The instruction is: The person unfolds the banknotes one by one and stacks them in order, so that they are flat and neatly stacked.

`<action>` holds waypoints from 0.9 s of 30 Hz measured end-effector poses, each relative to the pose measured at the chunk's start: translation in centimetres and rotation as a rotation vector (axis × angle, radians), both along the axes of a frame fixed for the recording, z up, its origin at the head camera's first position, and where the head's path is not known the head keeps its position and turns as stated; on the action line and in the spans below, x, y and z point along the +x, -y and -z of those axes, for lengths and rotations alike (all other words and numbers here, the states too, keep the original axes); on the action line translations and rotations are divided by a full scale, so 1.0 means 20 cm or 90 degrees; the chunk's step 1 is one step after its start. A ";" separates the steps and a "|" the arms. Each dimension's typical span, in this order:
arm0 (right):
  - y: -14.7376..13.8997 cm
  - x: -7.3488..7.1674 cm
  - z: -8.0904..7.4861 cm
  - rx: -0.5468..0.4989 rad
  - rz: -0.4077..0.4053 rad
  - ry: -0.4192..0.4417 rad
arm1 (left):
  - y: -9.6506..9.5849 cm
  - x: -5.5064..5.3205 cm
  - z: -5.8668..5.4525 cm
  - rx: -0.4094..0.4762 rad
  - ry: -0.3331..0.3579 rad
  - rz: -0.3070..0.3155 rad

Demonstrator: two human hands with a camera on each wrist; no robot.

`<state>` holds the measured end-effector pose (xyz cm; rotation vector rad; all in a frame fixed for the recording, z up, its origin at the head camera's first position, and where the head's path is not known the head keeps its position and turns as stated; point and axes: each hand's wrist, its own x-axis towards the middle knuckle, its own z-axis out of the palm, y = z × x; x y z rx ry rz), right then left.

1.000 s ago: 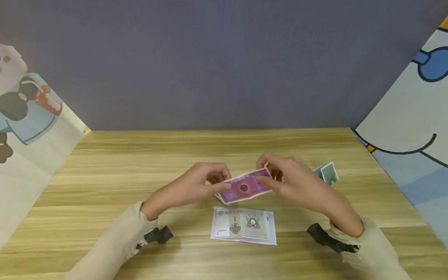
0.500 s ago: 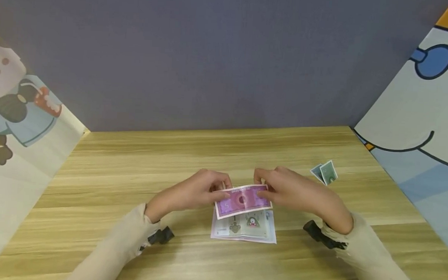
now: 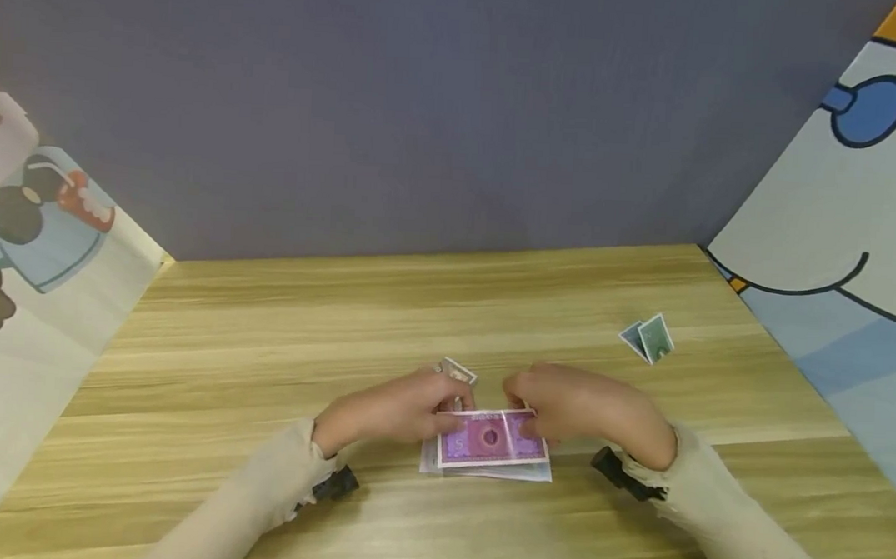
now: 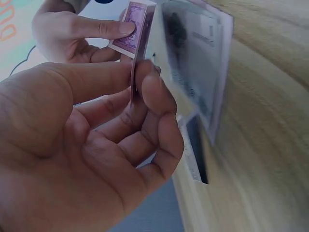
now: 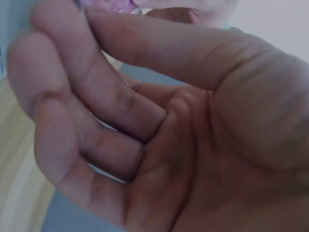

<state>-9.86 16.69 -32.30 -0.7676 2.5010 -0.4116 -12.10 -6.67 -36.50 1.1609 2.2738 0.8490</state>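
Observation:
A purple play banknote point(image 3: 489, 438) marked with a 5 is pinched at its left end by my left hand point(image 3: 405, 407). My right hand point(image 3: 588, 406) pinches the other end between thumb and fingers. Directly under it lies a small stack of pale banknotes point(image 3: 515, 472), mostly covered. From the left wrist view, the purple note is creased and stands a little apart from the pale stack point(image 4: 198, 58). Beyond my left fingers another small note point(image 3: 459, 372) lies on the table, partly hidden. The right wrist view is largely filled by my palm and curled fingers point(image 5: 111, 101).
Two small overlapping notes, the upper one green point(image 3: 656, 337), lie at the right of the wooden table point(image 3: 303, 323). A grey panel point(image 3: 439, 129) rises behind the table. Cartoon-printed panels point(image 3: 826, 221) flank both sides.
Both hands have brought the purple banknote down and toward the body, over the pale stack, and levelled it. The small note behind the left hand has come into view.

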 end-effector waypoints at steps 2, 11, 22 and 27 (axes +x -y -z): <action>0.01 0.00 0.02 0.016 0.000 -0.007 | -0.01 0.00 0.02 -0.010 -0.013 -0.007; 0.06 0.03 0.10 0.066 0.024 -0.047 | -0.04 0.06 0.07 -0.136 -0.190 -0.033; 0.12 0.09 0.11 0.085 -0.017 -0.157 | -0.08 0.18 0.01 -0.264 -0.328 -0.052; 0.13 0.11 0.10 0.104 -0.014 -0.066 | -0.07 0.21 -0.02 -0.294 -0.226 -0.058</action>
